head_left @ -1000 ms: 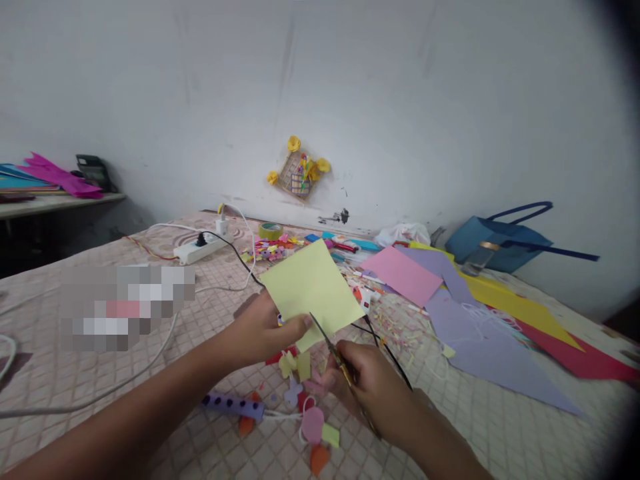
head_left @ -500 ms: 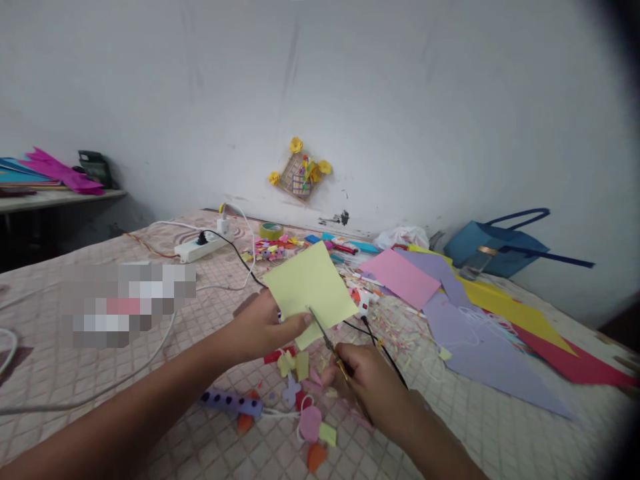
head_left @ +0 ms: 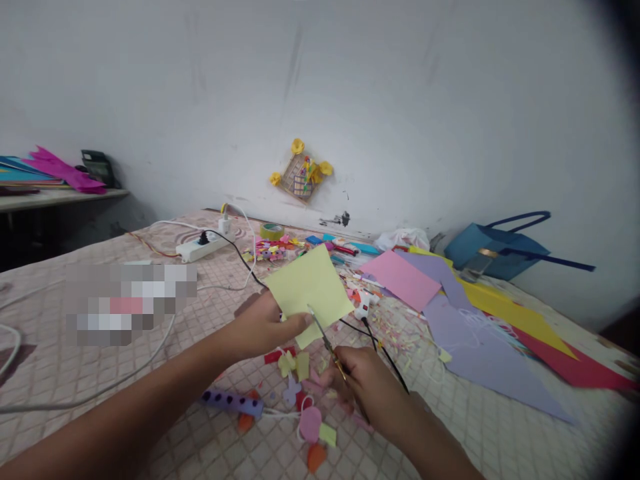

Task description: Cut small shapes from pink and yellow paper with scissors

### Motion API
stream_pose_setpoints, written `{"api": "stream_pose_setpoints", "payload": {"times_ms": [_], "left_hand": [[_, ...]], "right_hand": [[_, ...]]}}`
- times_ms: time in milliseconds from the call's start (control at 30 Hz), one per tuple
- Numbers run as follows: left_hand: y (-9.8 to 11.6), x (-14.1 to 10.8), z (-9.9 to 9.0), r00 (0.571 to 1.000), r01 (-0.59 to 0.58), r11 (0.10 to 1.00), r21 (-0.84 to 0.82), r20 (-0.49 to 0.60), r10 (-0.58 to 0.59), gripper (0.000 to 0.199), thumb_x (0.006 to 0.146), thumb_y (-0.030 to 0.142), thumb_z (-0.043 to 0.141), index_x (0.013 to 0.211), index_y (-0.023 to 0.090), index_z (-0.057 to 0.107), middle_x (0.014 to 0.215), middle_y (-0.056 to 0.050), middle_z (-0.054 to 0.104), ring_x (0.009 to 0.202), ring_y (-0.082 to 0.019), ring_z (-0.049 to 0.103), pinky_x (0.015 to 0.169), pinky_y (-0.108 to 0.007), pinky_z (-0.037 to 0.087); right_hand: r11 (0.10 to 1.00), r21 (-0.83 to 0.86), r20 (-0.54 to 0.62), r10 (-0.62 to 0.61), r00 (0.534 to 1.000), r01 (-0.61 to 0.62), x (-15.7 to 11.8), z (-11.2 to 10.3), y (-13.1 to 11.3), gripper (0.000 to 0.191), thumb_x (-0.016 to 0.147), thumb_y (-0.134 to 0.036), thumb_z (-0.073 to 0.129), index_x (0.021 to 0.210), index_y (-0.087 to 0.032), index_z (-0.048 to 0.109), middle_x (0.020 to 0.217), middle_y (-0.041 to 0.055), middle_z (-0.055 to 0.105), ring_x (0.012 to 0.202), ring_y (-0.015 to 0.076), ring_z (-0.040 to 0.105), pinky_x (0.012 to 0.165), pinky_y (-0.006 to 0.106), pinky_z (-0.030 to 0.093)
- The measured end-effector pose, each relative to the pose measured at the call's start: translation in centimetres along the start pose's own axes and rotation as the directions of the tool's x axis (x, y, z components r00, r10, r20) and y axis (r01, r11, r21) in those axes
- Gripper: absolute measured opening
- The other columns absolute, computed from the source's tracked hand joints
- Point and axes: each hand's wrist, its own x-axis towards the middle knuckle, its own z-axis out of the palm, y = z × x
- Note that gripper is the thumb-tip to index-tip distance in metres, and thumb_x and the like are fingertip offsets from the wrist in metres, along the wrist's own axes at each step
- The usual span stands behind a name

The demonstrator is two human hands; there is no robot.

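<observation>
A light yellow-green paper sheet [head_left: 313, 287] is gripped by my left hand [head_left: 270, 325], its thumb on top and the other fingers hidden beneath. My right hand [head_left: 363, 380] is closed around scissors [head_left: 326, 339] with gold-coloured handles. Their blades lie at the lower edge of the sheet, beside my left thumb. Below my hands are small cut paper pieces, a pink paper disc [head_left: 311, 424] with white string, and a purple tube [head_left: 231, 402] with dark dots.
A white power strip [head_left: 205, 247] and cables lie at the left back. Green tape [head_left: 271, 231] and paper scraps are behind the sheet. Pink paper [head_left: 401, 278], purple paper [head_left: 490, 367] and a blue bag [head_left: 500, 248] are at the right.
The yellow-green sheet's right corner has shifted slightly left and its top corner a little down. Both hands have kept their holds, almost in place.
</observation>
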Motion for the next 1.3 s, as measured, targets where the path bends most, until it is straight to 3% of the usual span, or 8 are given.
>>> {"api": "stream_pose_setpoints", "payload": {"times_ms": [133, 300, 500, 600, 733, 1067, 1167, 1300], "left_hand": [[-0.6, 0.0, -0.2, 0.999, -0.027, 0.998, -0.054, 0.036, 0.029, 0.041, 0.075, 0.032, 0.059, 0.114, 0.02, 0.057, 0.111, -0.007, 0.064, 0.101, -0.025, 0.058, 0.085, -0.035, 0.046], [-1.2, 0.0, 1.3, 0.998, 0.01, 0.983, -0.182, 0.069, 0.002, 0.034, 0.075, 0.031, 0.061, 0.105, 0.016, 0.061, 0.108, -0.008, 0.065, 0.1, -0.024, 0.058, 0.085, -0.033, 0.044], [-0.8, -0.5, 3.3, 0.974, 0.107, 0.892, -0.44, -0.134, -0.183, 0.024, 0.07, 0.027, 0.065, 0.09, 0.014, 0.061, 0.084, -0.004, 0.067, 0.083, -0.018, 0.06, 0.074, -0.026, 0.045], [-0.6, -0.5, 3.0, 0.934, 0.098, 0.877, -0.47, -0.26, -0.244, 0.017, 0.069, 0.025, 0.064, 0.081, 0.014, 0.061, 0.073, -0.001, 0.063, 0.07, -0.014, 0.057, 0.066, -0.023, 0.043], [-0.7, -0.1, 2.3, 0.899, 0.044, 0.846, -0.531, -0.348, -0.265, 0.018, 0.065, 0.023, 0.063, 0.079, 0.013, 0.059, 0.073, 0.0, 0.061, 0.067, -0.013, 0.056, 0.064, -0.024, 0.041], [-1.5, 0.5, 1.4, 0.884, 0.041, 0.93, -0.366, -0.419, -0.204, 0.006, 0.063, 0.022, 0.055, 0.066, 0.017, 0.053, 0.072, 0.001, 0.051, 0.07, -0.013, 0.048, 0.06, -0.023, 0.036], [-1.3, 0.6, 1.2, 0.916, -0.01, 0.959, -0.282, -0.387, -0.104, 0.015, 0.061, 0.021, 0.053, 0.051, 0.016, 0.043, 0.085, -0.003, 0.05, 0.088, -0.018, 0.049, 0.067, -0.025, 0.038], [-1.0, 0.4, 1.4, 0.952, 0.038, 0.97, -0.24, -0.285, -0.108, 0.013, 0.06, 0.015, 0.05, 0.052, 0.016, 0.04, 0.096, -0.005, 0.053, 0.093, -0.019, 0.05, 0.068, -0.026, 0.039]], "right_hand": [[0.998, 0.061, 0.007, 0.01, 1.0, -0.011, 0.0, 0.1, 0.0, 0.037, 0.082, -0.046, 0.048, 0.058, -0.018, 0.048, 0.049, -0.0015, 0.049, 0.044, 0.0109, 0.044, 0.041, 0.021, 0.026], [0.996, 0.071, -0.012, 0.054, 0.998, -0.053, 0.1, 0.4, 0.4, 0.042, 0.081, -0.054, 0.044, 0.062, -0.017, 0.05, 0.049, -0.0014, 0.047, 0.044, 0.0116, 0.042, 0.041, 0.022, 0.023], [0.999, 0.032, -0.043, -0.015, 0.999, 0.017, -0.3, -0.1, -0.1, 0.046, 0.081, -0.061, 0.042, 0.062, -0.019, 0.042, 0.057, -0.0019, 0.045, 0.053, 0.0119, 0.039, 0.047, 0.023, 0.025], [0.998, 0.033, -0.012, -0.051, 0.999, 0.051, -0.7, -0.4, -0.4, 0.039, 0.087, -0.055, 0.037, 0.074, -0.019, 0.043, 0.07, 0.0, 0.051, 0.062, 0.0138, 0.044, 0.052, 0.024, 0.031], [0.995, -0.02, -0.088, -0.096, 0.991, 0.095, -0.6, -0.1, 0.9, 0.036, 0.088, -0.053, 0.035, 0.077, -0.02, 0.042, 0.075, 0.0012, 0.051, 0.065, 0.0147, 0.045, 0.058, 0.026, 0.034], [0.964, 0.234, -0.371, -0.033, 0.928, 0.128, 0.4, -0.2, 2.7, 0.031, 0.084, -0.05, 0.047, 0.075, -0.021, 0.041, 0.063, -0.0043, 0.039, 0.056, 0.0111, 0.037, 0.05, 0.022, 0.03], [0.924, 0.327, -0.449, -0.035, 0.893, 0.2, 0.7, -0.1, 3.1, 0.031, 0.078, -0.05, 0.056, 0.083, -0.023, 0.04, 0.073, -0.0026, 0.044, 0.062, 0.0127, 0.043, 0.055, 0.024, 0.035], [0.923, 0.198, -0.513, -0.188, 0.837, 0.329, 0.7, 0.0, 3.2, 0.053, 0.058, -0.053, 0.073, 0.086, -0.025, 0.038, 0.106, 0.0052, 0.047, 0.089, 0.0215, 0.048, 0.073, 0.034, 0.041]]}}
